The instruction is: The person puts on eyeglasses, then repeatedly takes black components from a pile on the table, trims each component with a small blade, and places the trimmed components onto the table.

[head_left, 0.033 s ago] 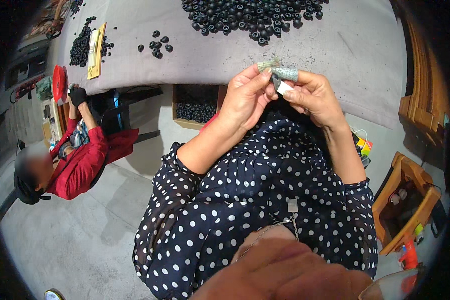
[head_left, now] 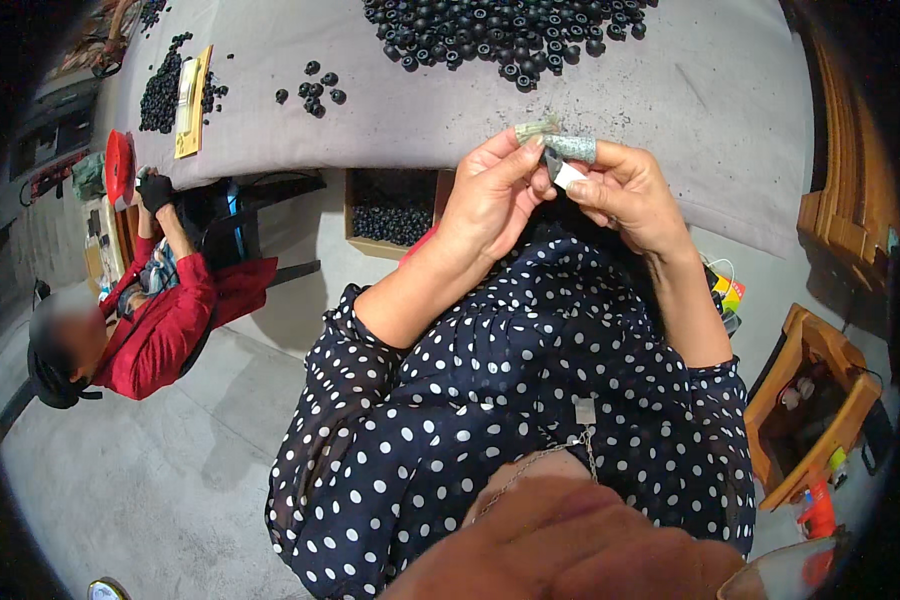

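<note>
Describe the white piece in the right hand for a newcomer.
Find the grey table; at its near edge, the left hand and right hand meet. The white piece shows by the right thumb tip. It is blocky and plain white, unlike the dark part beside it and the grey-green wrap above.

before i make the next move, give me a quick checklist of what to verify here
1. Right hand has hold of the white piece: ok, pinched between its fingers.
2. Left hand has a firm grip: cannot tell, its fingertips hide what they pinch.
3. Finger wraps on: ok, a pale green wrap on the left, a grey-green wrap on the right.
4. Large pile of black pieces apart from the hands: ok, beyond them on the cloth.
5. Cloth free of crumbs: not ok, dark specks lie near the hands.
6. Co-worker in red apart from both hands: ok, off to the left.
</note>
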Demonstrator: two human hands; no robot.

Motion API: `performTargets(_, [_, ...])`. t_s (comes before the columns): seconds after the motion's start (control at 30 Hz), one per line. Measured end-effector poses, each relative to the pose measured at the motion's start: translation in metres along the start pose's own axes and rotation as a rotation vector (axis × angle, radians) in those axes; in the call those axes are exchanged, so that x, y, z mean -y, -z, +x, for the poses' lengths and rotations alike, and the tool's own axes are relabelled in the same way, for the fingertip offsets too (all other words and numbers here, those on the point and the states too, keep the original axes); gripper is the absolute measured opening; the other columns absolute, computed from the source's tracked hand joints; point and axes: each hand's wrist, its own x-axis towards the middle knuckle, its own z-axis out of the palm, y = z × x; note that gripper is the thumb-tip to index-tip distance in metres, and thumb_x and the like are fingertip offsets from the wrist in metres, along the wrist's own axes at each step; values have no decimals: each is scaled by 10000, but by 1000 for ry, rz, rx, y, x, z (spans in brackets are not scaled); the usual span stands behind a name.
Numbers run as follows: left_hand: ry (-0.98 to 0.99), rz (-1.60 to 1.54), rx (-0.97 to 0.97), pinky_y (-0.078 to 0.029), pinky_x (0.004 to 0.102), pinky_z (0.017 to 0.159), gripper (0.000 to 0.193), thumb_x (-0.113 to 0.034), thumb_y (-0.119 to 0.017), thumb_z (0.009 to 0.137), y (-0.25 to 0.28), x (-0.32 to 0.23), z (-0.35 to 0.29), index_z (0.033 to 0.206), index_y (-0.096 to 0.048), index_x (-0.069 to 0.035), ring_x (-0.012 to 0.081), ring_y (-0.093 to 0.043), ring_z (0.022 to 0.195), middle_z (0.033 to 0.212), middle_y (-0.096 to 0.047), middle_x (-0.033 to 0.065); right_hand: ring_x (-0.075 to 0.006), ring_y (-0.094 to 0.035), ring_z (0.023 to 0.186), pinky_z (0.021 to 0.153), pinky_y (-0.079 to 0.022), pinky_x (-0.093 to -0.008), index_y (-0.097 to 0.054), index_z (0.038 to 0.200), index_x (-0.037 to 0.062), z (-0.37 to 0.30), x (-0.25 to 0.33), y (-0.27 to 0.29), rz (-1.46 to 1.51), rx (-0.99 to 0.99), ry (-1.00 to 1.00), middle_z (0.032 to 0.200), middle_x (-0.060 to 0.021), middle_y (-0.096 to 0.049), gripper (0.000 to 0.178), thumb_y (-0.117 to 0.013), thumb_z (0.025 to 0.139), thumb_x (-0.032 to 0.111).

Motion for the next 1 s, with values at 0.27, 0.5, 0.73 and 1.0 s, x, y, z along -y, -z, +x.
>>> performTargets(0.27, [0, -14, 30, -478, 232, 614, 172, -110, -548, 910, 0, 3, -2, 1048, -582, -13, 86, -539, 652, 832, -600, 36, 1, -450, 520, 426, -336, -137, -619, 1045, -12, 0, 0, -1, 1, -68, -15, 761, 19, -605, 234, -640, 845, 108])
performTargets(0.5, [48, -65, 69, -472, 249, 650, 199, -141, -516, 927, 5, 0, 1, 1079, -551, -18, 93, -516, 698, 863, -579, 23, 1, -464, 549, 440, -353, -133, -570, 1129, -12, -3, 4, -3, 36, -25, -11, 819, 8, -612, 325, -648, 837, 108])
performTargets(0.73, [-20, 8, -14, -491, 243, 621, 184, -113, -568, 900, 5, -7, -2, 1054, -583, -13, 92, -562, 653, 808, -608, 30, -4, -488, 617, 491, -391, -134, -543, 1165, 0, -5, 8, -12, -29, -3, 39, 867, 6, -604, 376, -656, 817, 88])
performTargets(1.0, [-873, 1435, -413, -470, 253, 733, 190, -54, -652, 826, 77, -105, 5, 1004, -623, 5, 133, -586, 825, 947, -621, 45, -8, -469, 583, 488, -370, -139, -589, 1118, -7, -6, 16, 4, -103, -235, 114, 818, 8, -606, 315, -657, 821, 72])
